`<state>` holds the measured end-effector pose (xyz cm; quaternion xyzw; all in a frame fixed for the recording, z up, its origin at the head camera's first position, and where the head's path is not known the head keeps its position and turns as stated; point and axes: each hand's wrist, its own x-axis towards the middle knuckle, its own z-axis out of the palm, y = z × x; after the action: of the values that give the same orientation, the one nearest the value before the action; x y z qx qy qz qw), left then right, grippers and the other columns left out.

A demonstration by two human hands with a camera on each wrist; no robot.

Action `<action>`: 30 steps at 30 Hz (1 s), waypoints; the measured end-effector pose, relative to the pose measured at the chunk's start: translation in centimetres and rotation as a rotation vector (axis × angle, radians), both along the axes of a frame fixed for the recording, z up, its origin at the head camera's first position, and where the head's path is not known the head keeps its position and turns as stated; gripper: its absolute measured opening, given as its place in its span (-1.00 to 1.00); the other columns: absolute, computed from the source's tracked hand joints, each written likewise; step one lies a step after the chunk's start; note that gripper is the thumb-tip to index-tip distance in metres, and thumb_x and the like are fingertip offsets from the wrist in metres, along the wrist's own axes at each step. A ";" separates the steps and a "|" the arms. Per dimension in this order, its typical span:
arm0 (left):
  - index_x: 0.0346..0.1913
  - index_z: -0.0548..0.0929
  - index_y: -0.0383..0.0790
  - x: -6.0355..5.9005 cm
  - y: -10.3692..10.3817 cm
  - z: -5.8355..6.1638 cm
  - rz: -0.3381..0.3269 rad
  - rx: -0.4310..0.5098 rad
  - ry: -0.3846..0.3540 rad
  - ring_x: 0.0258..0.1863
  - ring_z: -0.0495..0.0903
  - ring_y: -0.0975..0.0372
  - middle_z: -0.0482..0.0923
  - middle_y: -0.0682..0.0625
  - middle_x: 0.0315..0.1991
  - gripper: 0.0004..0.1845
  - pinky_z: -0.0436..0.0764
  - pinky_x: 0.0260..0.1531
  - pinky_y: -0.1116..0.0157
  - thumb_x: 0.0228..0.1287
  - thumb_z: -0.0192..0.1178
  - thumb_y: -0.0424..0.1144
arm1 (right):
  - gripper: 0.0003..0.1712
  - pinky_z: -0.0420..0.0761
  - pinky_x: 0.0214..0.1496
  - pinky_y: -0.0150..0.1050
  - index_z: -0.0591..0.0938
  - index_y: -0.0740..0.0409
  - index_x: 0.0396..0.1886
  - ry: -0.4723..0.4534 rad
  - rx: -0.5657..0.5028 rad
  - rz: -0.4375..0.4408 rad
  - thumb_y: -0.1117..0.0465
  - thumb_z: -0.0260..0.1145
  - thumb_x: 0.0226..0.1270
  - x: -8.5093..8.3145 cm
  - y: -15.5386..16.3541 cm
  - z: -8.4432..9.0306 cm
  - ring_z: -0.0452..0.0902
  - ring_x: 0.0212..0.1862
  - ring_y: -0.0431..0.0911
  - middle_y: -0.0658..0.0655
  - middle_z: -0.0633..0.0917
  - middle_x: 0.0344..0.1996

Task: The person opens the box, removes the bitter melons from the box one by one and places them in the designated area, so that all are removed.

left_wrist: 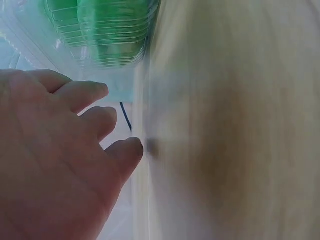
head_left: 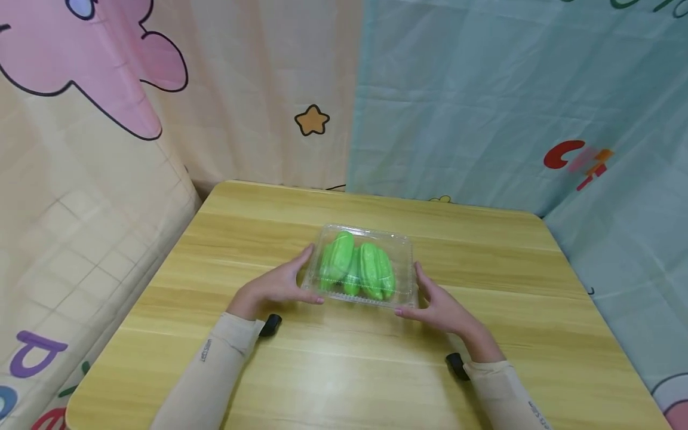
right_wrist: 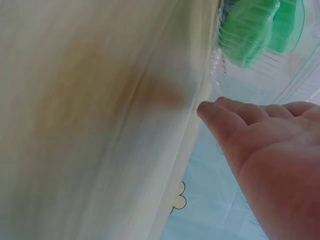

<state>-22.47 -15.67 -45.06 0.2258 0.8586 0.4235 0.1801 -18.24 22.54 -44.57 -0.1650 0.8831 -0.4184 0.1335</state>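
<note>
A clear plastic clamshell box [head_left: 404, 258] sits near the middle of the table in the head view, its lid down. Inside it lie several bright green ridged pieces [head_left: 369, 266], shaped like star fruit. My left hand [head_left: 276, 285] is at the box's left side, thumb stretched along the front left corner, fingers against the side. On the opposite side, my right hand [head_left: 443, 310] has its thumb at the front right corner and its fingers along the right wall. In both wrist views the visible fingers are loosely extended beside the box, close over the table.
The wooden table [head_left: 333, 370] has rounded far corners. Behind it hangs a printed curtain [head_left: 457, 107], beige on the left and pale blue on the right. A black wrist device [head_left: 270, 325] shows at my left cuff, and another black device [head_left: 457, 366] at my right.
</note>
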 end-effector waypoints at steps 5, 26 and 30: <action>0.62 -0.41 0.03 -0.3 0.1 -0.1 -0.012 0.010 -0.001 0.56 -0.24 0.03 -0.44 0.02 0.61 0.40 -0.05 0.47 -0.03 0.06 0.51 0.17 | 0.46 0.00 0.49 0.13 -0.34 0.18 0.62 -0.002 -0.052 0.017 -0.17 0.53 0.17 -0.3 0.4 -0.3 -0.17 0.56 0.20 0.19 -0.28 0.60; 0.62 -0.05 -0.12 0.3 -0.2 0.3 0.005 -0.208 0.225 0.55 -0.05 -0.01 -0.12 -0.04 0.62 0.22 0.06 0.46 -0.03 0.10 0.25 0.48 | 0.26 -0.08 0.51 0.20 -0.38 0.12 0.62 0.088 0.070 0.058 -0.26 0.27 0.40 0.3 0.2 -0.1 -0.29 0.57 0.17 0.19 -0.32 0.60; 0.61 0.02 -0.12 0.2 -0.2 0.4 0.003 -0.237 0.258 0.54 0.00 -0.05 -0.05 -0.04 0.61 0.19 0.10 0.44 -0.07 0.11 0.19 0.51 | 0.22 -0.09 0.51 0.20 -0.41 0.16 0.61 0.086 0.071 0.068 -0.24 0.22 0.46 0.4 0.2 0.0 -0.31 0.57 0.17 0.22 -0.34 0.60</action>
<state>-22.25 -15.87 -44.68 0.2540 0.9189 0.2871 0.0933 -17.80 22.75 -44.54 -0.2080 0.8961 -0.3747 0.1155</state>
